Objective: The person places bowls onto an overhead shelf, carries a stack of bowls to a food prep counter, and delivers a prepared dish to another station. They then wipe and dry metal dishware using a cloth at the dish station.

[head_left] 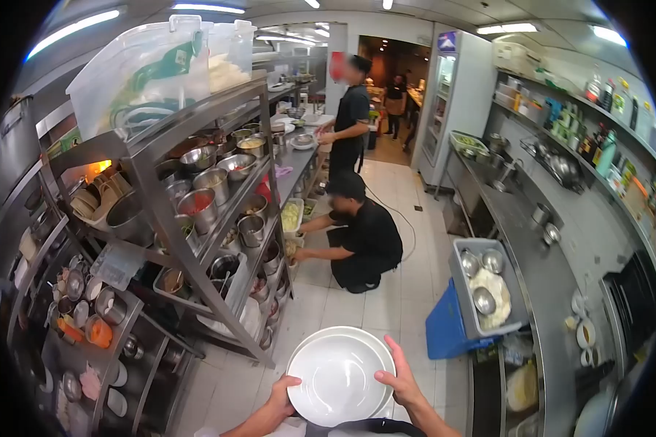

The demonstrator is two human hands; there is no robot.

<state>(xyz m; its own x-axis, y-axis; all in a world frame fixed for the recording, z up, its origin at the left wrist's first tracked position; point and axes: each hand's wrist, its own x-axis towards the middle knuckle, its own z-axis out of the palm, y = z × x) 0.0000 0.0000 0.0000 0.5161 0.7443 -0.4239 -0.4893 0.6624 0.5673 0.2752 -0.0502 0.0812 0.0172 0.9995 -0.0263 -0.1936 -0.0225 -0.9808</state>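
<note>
Two white round bowls [340, 375], one nested in the other, are held level at the bottom centre, close to the body. My left hand [281, 397] grips their left rim, with the thumb on top and the other fingers hidden underneath. At the right rim is my right hand [401, 375], its thumb over the edge and a finger stretched up along the outside. The inner bowl shows only glare on its white surface.
A metal shelf [219, 306] with pots stands left. One person [364, 237] squats ahead; another [350, 116] stands behind. A grey tub [459, 255] with metal bowls sits on a blue bin [444, 324] at right, beside a steel counter [521, 255]. Tiled floor [321, 306] lies between.
</note>
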